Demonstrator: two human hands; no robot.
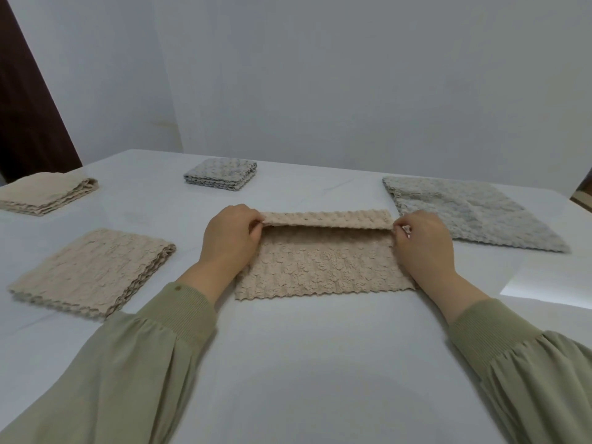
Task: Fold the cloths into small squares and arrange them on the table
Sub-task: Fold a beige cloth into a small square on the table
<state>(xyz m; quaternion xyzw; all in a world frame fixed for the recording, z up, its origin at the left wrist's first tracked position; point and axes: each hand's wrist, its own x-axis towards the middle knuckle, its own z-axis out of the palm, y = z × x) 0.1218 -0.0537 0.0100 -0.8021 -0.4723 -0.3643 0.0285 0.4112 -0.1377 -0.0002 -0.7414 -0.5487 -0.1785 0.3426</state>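
Table: white table [304, 363] is holding three folded cloth squares [93, 270], 9 to 11 o'clock.
Hands: left hand [230, 238] and right hand [423, 245] are pinching beige crinkled cloth [320, 267], 12 o'clock, mid-fold.
Remaining: grey crinkled cloth [474, 213] is lying unfolded, 2 o'clock.

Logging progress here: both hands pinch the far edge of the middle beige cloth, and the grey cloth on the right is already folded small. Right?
Not quite: the head view shows the grey cloth on the right spread out flat, not folded small. The left hand and right hand do pinch the far edge of the middle beige cloth.
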